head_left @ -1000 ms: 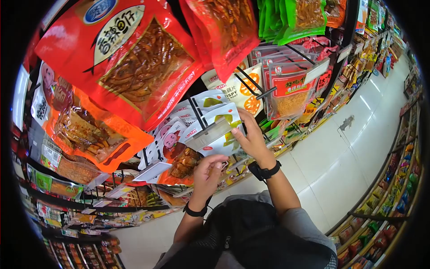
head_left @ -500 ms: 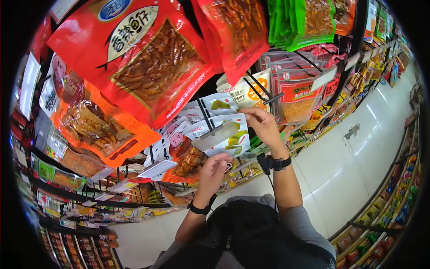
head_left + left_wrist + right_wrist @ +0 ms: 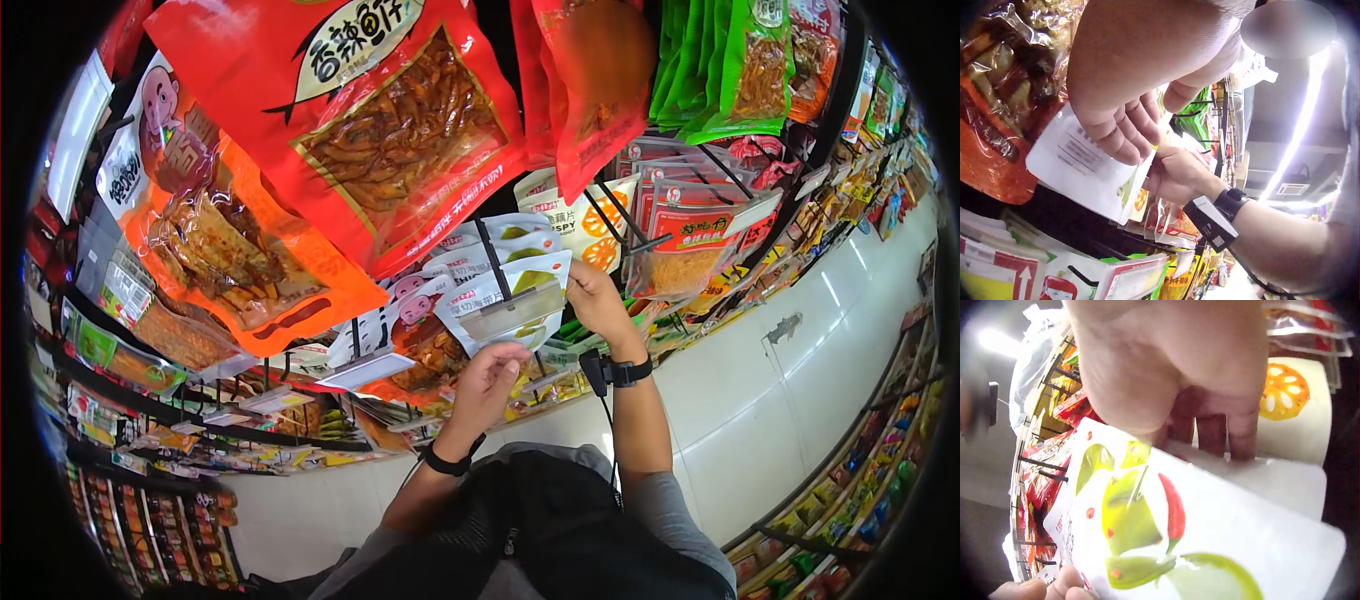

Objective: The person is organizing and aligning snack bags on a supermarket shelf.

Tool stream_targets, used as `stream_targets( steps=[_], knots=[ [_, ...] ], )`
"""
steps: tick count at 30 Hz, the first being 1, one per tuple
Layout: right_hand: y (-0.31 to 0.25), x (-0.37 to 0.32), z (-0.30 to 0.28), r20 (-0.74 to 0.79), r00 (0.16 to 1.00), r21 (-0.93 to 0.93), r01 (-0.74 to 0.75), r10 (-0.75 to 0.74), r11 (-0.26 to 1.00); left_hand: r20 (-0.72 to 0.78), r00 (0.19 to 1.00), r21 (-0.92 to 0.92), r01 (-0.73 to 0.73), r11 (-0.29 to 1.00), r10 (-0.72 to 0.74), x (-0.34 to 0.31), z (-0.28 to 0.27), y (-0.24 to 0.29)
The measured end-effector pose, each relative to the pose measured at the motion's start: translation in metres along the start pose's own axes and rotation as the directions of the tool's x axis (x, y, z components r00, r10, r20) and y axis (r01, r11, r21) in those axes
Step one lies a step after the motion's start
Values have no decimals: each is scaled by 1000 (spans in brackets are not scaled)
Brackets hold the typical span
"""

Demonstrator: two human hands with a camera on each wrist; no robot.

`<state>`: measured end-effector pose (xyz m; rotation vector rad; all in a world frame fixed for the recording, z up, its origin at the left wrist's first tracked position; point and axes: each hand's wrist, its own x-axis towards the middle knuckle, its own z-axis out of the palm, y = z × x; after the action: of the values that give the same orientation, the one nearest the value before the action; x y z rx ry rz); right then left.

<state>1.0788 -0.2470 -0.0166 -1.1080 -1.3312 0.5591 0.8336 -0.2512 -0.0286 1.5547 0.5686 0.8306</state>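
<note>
White pouch (image 3: 468, 300): 1, behind the clear tag holder (image 3: 515, 312).
Right hand (image 3: 603, 305): pinches the pouch's right edge.
Left hand (image 3: 485, 385): open, fingers loosely bent by its lower edge.
Handling: best guided flat by the edge, without creasing.
Edges: metal hook (image 3: 492, 258) above the pouch; holder's rim likeliest snag.
Room: seemingly widest below the pouch, towards the floor (image 3: 740, 440).

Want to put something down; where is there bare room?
Bare tiled floor lies between the right forearm and the far-right shelves, and a patch lies between the person's left side and the lower-left racks. It is crowded around the white pouch: the left hand, right hand and large red packets.
</note>
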Motion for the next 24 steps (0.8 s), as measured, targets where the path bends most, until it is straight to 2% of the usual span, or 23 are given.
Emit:
stream_targets(
  steps=[1, 3, 4, 6, 8, 13, 16, 20, 22, 24],
  knots=[
    [1, 0, 3, 8, 1000, 0, 0, 0, 1000, -4, 1000, 17, 1, 1000, -1, 0, -2, 0],
    [2, -3, 12, -229, 973, -80, 4, -22, 997, -44, 999, -1, 9, 1000, -9, 1, -5, -2],
    [0, -8, 17, -219, 976, -81, 5, -22, 997, -75, 997, -18, 21, 1000, -22, 0, -7, -3],
    [-9, -20, 28, -382, 917, -286, 3, -117, 958, -89, 996, -26, 18, 999, -21, -1, -10, -2],
    [-19, -27, 39, -472, 847, -377, 57, -244, 925, -109, 994, -32, 12, 999, -15, -2, -15, -6],
    [-32, -38, 42, -529, 796, -478, 7, -294, 879, -82, 997, 131, 13, 991, -2, -1, -29, -19],
    [-32, -40, 45, -533, 799, -473, -9, -278, 881, -79, 997, 52, 30, 998, -25, 1, -31, -19],
    [-41, -47, 49, -544, 747, -595, -22, -382, 803, -167, 986, 20, 7, 1000, -3, -1, -29, -9],
    [-42, -54, 51, -551, 746, -585, -25, -375, 811, -129, 991, 78, -18, 997, 28, -3, -29, -6],
    [-37, -57, 49, -557, 710, -623, -14, -431, 782, -102, 994, 80, -24, 996, 32, -6, -32, -8]
  ],
)
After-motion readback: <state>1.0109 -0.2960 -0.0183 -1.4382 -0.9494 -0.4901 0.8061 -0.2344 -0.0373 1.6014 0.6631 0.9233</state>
